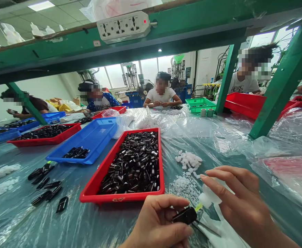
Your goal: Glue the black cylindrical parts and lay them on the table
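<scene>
In the lower middle, my left hand (pixel 163 222) pinches a glossy black plastic piece (pixel 185 216) between thumb and fingers. My right hand (pixel 240 199) is curled round a small translucent white squeeze bottle (pixel 209 197), partly hidden by the fingers. The bottle's yellow-green tip (pixel 198 207) points down at the end of the black piece; whether they touch I cannot tell. A thin metal tool (pixel 208 228), perhaps tweezers, runs out below the black piece over a white sheet. Just beyond my hands lie a pile of tiny white bits (pixel 184 186) and larger white pieces (pixel 189 160).
A red tray (pixel 162 165) full of black pieces stands ahead, beside a blue tray (pixel 103 129) holding a few. Loose black pieces (pixel 62 204) lie left on the plastic-covered table. A green shelf beam (pixel 192 32) crosses overhead. Several people sit across the table.
</scene>
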Demonstrator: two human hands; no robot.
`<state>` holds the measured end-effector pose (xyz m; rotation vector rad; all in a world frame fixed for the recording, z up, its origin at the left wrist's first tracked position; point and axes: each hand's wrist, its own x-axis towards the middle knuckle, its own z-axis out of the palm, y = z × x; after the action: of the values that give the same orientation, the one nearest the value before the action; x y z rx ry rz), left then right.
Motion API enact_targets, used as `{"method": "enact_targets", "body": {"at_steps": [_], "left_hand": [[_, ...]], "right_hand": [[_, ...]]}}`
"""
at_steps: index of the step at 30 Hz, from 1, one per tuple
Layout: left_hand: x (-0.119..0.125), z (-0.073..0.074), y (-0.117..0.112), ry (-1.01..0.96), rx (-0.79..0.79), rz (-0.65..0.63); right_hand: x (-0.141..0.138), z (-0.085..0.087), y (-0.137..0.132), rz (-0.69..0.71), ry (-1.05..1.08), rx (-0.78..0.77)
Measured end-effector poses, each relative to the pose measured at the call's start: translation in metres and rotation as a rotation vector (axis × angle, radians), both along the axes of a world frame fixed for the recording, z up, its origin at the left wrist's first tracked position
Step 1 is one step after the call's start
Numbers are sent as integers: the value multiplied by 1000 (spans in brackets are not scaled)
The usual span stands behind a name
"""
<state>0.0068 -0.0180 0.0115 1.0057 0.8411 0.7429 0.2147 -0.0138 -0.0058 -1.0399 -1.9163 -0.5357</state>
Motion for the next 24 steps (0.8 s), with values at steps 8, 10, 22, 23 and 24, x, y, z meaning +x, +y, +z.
{"method": "enact_targets", "body": {"at_steps": [8,10,22,23,24], "left_hand": [[0,1,0,-14,-7,7],[0,0,0,-22,-5,13],[1,-4,0,-25,73,118],[2,-3,0,-34,77,135],[3,-2,0,-46,79,148]], "right_hand": [[0,1,-1,-1,-10,-1],[0,0,-1,-8,-11,1],[1,-2,3,-35,-16,2],[1,-3,4,-40,-4,-3],[1,-4,5,-45,11,-19]]}}
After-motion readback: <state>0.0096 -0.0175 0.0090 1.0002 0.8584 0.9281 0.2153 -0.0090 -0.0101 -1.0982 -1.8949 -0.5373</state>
